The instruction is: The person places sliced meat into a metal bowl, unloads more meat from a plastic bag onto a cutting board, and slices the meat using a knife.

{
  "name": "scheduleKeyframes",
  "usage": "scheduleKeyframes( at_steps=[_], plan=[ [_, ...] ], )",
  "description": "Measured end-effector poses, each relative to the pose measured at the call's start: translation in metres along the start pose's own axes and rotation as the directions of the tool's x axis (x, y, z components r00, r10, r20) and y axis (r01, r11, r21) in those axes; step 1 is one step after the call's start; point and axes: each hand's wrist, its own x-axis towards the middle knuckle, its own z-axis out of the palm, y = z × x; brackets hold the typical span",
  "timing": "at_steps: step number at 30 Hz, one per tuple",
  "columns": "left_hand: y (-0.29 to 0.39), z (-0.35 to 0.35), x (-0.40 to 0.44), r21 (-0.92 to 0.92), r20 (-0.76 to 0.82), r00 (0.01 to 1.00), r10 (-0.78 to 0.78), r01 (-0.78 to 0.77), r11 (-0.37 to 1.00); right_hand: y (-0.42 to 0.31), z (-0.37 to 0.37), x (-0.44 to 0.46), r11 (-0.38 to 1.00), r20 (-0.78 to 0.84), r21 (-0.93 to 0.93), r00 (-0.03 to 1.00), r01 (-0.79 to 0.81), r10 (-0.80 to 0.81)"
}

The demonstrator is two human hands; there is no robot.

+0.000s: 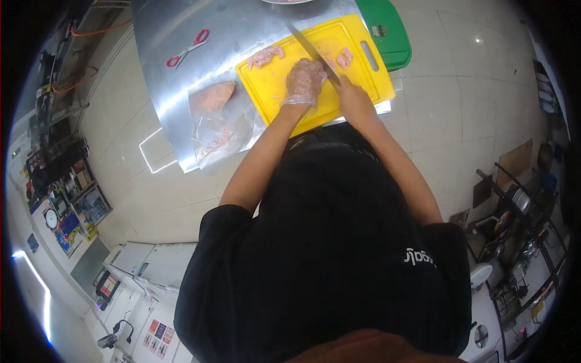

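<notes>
My left hand (304, 81), in a clear plastic glove, is curled down on the yellow cutting board (330, 112) beside the blade. Whatever its fingers press on is hidden under them. My right hand (354, 100) is bare and wrapped round the handle of a kitchen knife (307, 45), whose blade slants across the board towards the upper left. To the right of the blade lie small pieces of raw meat (344, 58). Another strip of pale raw meat (265, 56) rests near the board's upper left corner.
Left of the board, a clear plastic bag (227, 136) lies on the metal table (163, 78) with a larger piece of raw meat (213, 97). Red-handled scissors (188, 49) lie farther up. A green lid or bin (387, 36) stands beyond the table's right edge.
</notes>
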Motion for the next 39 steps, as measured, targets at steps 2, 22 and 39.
scheduleKeyframes(
  at_steps=[2,22,39],
  plan=[
    [-0.002,0.0,-0.003,0.062,0.013,1.0,0.027,-0.028,0.998,-0.007,-0.002,0.013,1.0,0.0,0.023,1.0,0.012,-0.012],
    [0.016,-0.019,-0.022,-0.823,0.089,0.867,-0.489,0.341,0.454,0.006,-0.051,-0.074,0.989,0.116,0.07,0.985,-0.133,0.124],
    [-0.003,-0.01,-0.035,-0.64,-0.068,0.922,-0.381,0.252,0.726,-0.005,-0.062,-0.082,0.984,0.184,-0.157,0.976,-0.088,0.117]
  ],
)
